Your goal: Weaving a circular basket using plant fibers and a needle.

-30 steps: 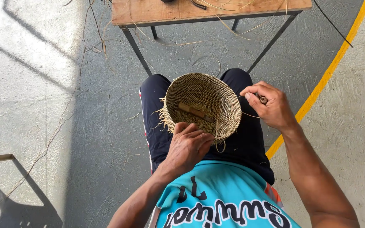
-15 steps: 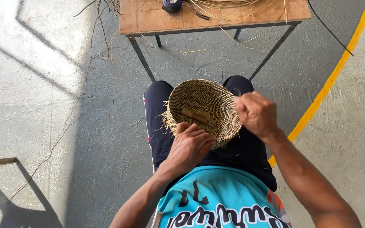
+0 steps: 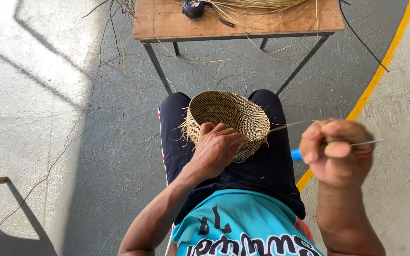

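A round woven straw basket [image 3: 233, 114] rests on my lap, bottom side up and tilted away from me. My left hand [image 3: 217, 147] grips its near rim, fingers curled over the weave. My right hand [image 3: 338, 151] is raised to the right of the basket, blurred by motion. It is closed on a blue-handled tool with a thin metal needle [image 3: 366, 142] pointing right. A pale straw strand [image 3: 290, 125] runs taut from the basket's right side to that hand. Loose fibre ends [image 3: 186, 130] stick out at the basket's left edge.
A wooden table [image 3: 167, 23] on metal legs stands ahead, with a bundle of straw [image 3: 257, 5] and a dark round object [image 3: 193, 7] on it. Straw strands trail over the grey concrete floor. A yellow painted line [image 3: 380, 71] curves at the right.
My right hand has pulled away from the basket's rim, out to the right and toward me, drawing the strand taut. The basket has turned so its outside shows. The left hand stays on it.
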